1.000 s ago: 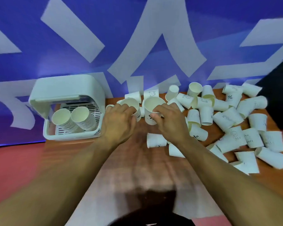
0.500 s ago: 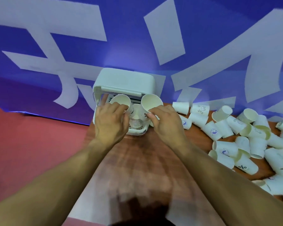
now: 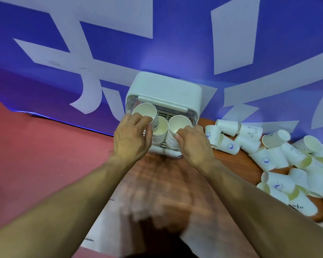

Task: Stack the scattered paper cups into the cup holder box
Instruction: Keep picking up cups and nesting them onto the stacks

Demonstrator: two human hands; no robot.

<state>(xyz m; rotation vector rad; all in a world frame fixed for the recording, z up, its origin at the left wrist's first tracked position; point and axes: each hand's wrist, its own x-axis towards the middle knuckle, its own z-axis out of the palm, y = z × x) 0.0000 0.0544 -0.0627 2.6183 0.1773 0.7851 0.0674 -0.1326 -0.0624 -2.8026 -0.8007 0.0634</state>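
**Both hands at the cup holder box (image 3: 166,92)**

The left hand (image 3: 131,140) curls its fingers round one paper cup, the left cup (image 3: 145,111), tilted above the left stack (image 3: 159,134). The one white box on the wooden table (image 3: 166,175) holds two stacks. The right stack (image 3: 172,143) carries the right cup (image 3: 179,124), pinched at its rim by the right hand (image 3: 194,146). To the right lie well over a dozen loose paper cups (image 3: 268,159), overlapping and cut by the frame edge, so an exact count cannot be given. Half a second ago both cups hung at the box's mouth. Now the right cup has dropped onto its stack.
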